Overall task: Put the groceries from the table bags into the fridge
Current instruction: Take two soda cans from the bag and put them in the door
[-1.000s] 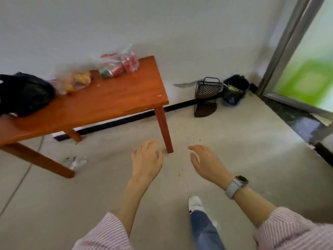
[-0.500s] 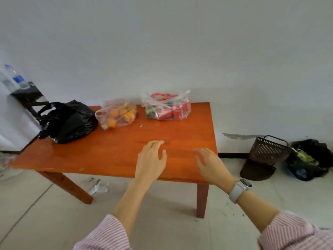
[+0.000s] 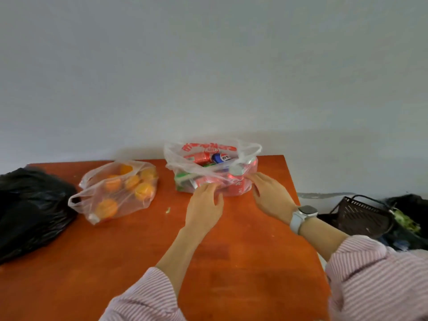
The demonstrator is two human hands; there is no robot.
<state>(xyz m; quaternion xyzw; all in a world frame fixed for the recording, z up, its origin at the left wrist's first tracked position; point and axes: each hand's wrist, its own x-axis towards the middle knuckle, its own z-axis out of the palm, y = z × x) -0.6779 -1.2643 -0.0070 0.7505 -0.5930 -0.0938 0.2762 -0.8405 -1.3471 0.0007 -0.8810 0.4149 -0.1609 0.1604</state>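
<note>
Both hands are at the bag of cans [image 3: 212, 169], which sits at the far right corner of the tabletop [image 3: 139, 251]. Left hand [image 3: 205, 206] and right hand [image 3: 271, 195] touch its front with fingers loosely spread, gripping nothing yet. Bag of oranges [image 3: 120, 188] sits just left.

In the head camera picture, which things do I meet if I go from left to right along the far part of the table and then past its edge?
Black bag → clear bag of oranges → clear bag of cans → dark basket on the floor.
</note>
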